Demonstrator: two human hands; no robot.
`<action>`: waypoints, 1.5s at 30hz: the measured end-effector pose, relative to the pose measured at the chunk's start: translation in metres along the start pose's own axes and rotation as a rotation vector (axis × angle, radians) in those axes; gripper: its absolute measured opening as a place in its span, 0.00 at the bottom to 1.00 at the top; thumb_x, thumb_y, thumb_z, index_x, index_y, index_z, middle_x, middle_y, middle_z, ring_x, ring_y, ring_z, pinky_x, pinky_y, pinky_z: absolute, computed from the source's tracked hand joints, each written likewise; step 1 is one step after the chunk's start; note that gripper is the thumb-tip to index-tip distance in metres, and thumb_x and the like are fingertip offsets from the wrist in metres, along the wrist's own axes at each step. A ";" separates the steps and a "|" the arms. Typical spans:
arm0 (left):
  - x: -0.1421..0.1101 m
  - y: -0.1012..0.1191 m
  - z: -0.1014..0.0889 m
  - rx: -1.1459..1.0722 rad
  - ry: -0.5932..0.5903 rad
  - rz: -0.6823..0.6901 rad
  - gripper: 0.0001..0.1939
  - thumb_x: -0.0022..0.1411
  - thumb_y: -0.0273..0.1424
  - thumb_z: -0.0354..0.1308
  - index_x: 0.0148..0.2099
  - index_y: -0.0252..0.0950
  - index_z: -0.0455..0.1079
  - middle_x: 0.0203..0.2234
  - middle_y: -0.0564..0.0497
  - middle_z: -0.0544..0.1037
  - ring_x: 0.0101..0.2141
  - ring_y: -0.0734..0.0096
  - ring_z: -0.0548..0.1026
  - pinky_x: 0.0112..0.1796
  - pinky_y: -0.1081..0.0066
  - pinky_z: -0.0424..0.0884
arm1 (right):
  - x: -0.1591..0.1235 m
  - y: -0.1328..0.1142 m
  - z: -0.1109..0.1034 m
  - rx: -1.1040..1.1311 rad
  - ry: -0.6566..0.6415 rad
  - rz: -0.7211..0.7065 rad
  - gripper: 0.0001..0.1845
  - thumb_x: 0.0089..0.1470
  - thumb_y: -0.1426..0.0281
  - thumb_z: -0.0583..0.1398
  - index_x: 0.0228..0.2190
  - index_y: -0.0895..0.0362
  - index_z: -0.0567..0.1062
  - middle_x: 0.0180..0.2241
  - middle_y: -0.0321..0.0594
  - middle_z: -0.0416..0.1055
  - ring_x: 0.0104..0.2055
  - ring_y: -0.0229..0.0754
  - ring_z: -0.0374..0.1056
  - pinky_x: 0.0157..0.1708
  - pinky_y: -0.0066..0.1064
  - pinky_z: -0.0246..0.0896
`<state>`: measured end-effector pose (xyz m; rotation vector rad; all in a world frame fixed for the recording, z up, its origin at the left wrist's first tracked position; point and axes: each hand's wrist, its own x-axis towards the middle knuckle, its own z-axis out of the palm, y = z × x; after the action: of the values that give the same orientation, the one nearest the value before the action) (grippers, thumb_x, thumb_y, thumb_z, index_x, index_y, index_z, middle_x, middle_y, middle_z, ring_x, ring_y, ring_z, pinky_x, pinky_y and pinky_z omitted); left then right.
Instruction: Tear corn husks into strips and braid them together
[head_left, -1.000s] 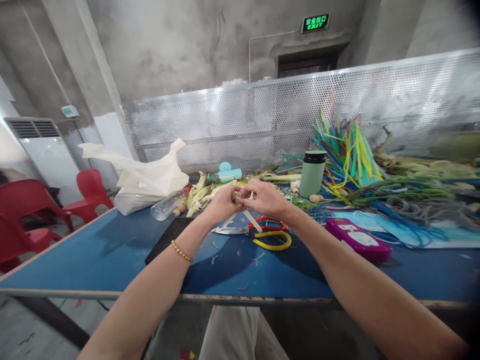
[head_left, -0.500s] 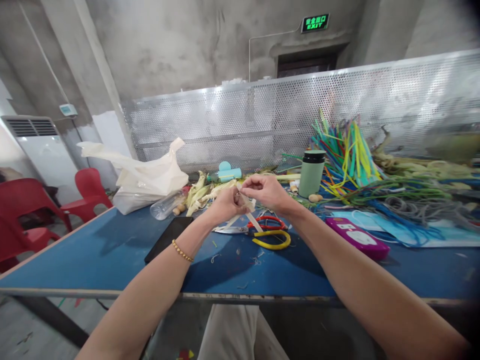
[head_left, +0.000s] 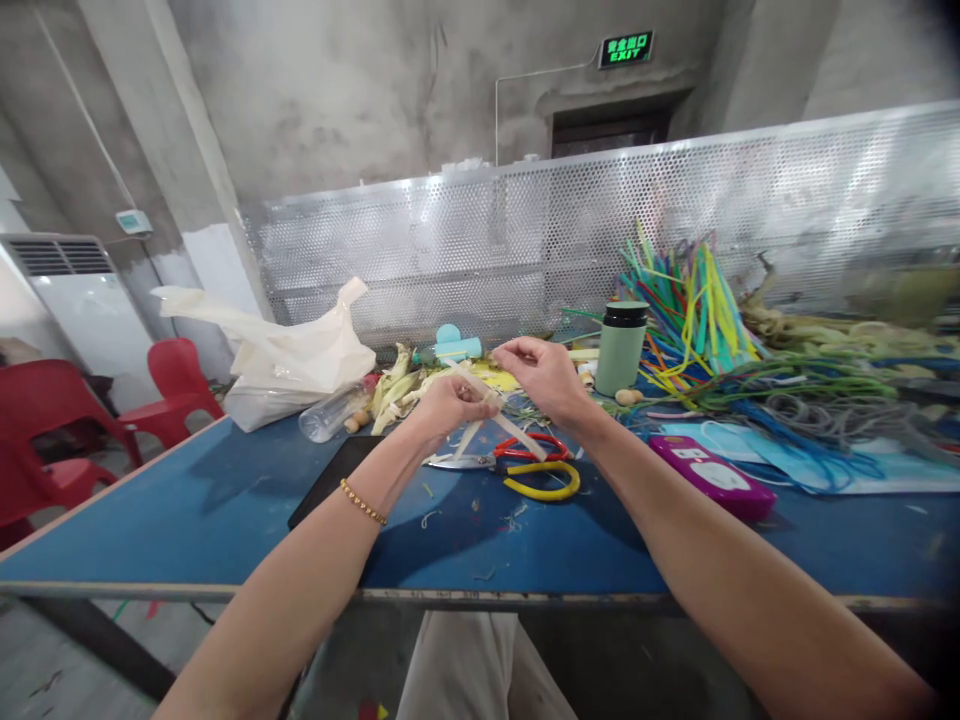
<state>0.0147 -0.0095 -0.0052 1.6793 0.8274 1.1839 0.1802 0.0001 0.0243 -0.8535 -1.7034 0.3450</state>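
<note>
My left hand [head_left: 454, 405] is closed, pinching pale, flat strips [head_left: 521, 438] that look like corn husk. They cross at the fingertips, with ends pointing up and down. Just right of it and slightly higher is my right hand [head_left: 551, 375], apart from the strips, its thumb and fingertips pressed together. Whether anything thin is between those fingertips I cannot make out. Beneath the hands lie scissors [head_left: 541, 493] with one red and one yellow handle, blades pointing left. A dark flat object [head_left: 330, 482] lies partly behind my left forearm.
Husks [head_left: 391, 395], a clear bottle [head_left: 326, 415] and a white plastic bag [head_left: 300, 350] are at back left of the blue table [head_left: 225, 510]. A green tumbler [head_left: 621, 350], colourful strips [head_left: 709, 320], a purple box [head_left: 712, 475] and tangled cords [head_left: 832, 420] are on the right.
My hands were together at the strips. The right hand has drawn away to the right and upward, while the left keeps hold and the crossed strips have come into view.
</note>
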 end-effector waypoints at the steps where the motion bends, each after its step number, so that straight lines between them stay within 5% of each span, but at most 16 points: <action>1: 0.002 -0.001 -0.002 -0.049 0.051 -0.002 0.14 0.40 0.32 0.71 0.28 0.31 0.72 0.21 0.52 0.72 0.23 0.77 0.66 0.25 0.73 0.59 | 0.001 0.001 -0.002 -0.065 0.046 0.016 0.18 0.52 0.57 0.59 0.26 0.60 0.77 0.25 0.40 0.73 0.27 0.38 0.65 0.28 0.29 0.58; 5: 0.006 -0.002 -0.005 -0.167 0.153 0.026 0.15 0.39 0.31 0.72 0.30 0.30 0.73 0.24 0.50 0.76 0.24 0.76 0.69 0.27 0.72 0.63 | 0.000 0.006 -0.006 -0.059 -0.120 0.223 0.27 0.53 0.51 0.56 0.20 0.61 0.76 0.19 0.42 0.69 0.20 0.34 0.58 0.20 0.28 0.51; 9: 0.005 -0.002 -0.004 -0.180 0.120 0.017 0.17 0.38 0.31 0.72 0.32 0.30 0.74 0.24 0.50 0.76 0.24 0.76 0.69 0.28 0.72 0.64 | -0.006 0.008 0.000 0.220 -0.270 0.327 0.20 0.45 0.53 0.63 0.25 0.59 0.76 0.17 0.34 0.64 0.17 0.31 0.51 0.17 0.27 0.45; 22: 0.003 0.000 -0.008 -0.295 -0.050 -0.076 0.15 0.40 0.32 0.72 0.29 0.28 0.75 0.23 0.49 0.75 0.25 0.76 0.69 0.30 0.71 0.63 | -0.009 0.003 0.008 0.283 -0.137 0.239 0.17 0.40 0.59 0.66 0.22 0.61 0.73 0.17 0.32 0.63 0.19 0.31 0.54 0.21 0.28 0.48; 28: 0.002 0.003 -0.003 -0.363 0.016 -0.146 0.18 0.44 0.40 0.70 0.27 0.28 0.74 0.20 0.49 0.73 0.22 0.76 0.68 0.28 0.70 0.62 | -0.008 0.007 0.010 0.289 -0.141 0.252 0.17 0.39 0.59 0.66 0.23 0.61 0.73 0.18 0.33 0.64 0.20 0.31 0.56 0.20 0.27 0.47; 45: 0.004 -0.006 -0.004 -0.298 -0.001 -0.066 0.16 0.44 0.38 0.70 0.26 0.29 0.74 0.20 0.51 0.71 0.23 0.78 0.65 0.27 0.72 0.59 | -0.006 0.007 0.011 0.212 -0.051 0.222 0.13 0.40 0.62 0.64 0.21 0.60 0.72 0.16 0.33 0.64 0.18 0.32 0.56 0.20 0.27 0.50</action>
<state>0.0117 -0.0029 -0.0087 1.3996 0.6641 1.1957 0.1732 0.0034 0.0121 -0.8829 -1.5882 0.6902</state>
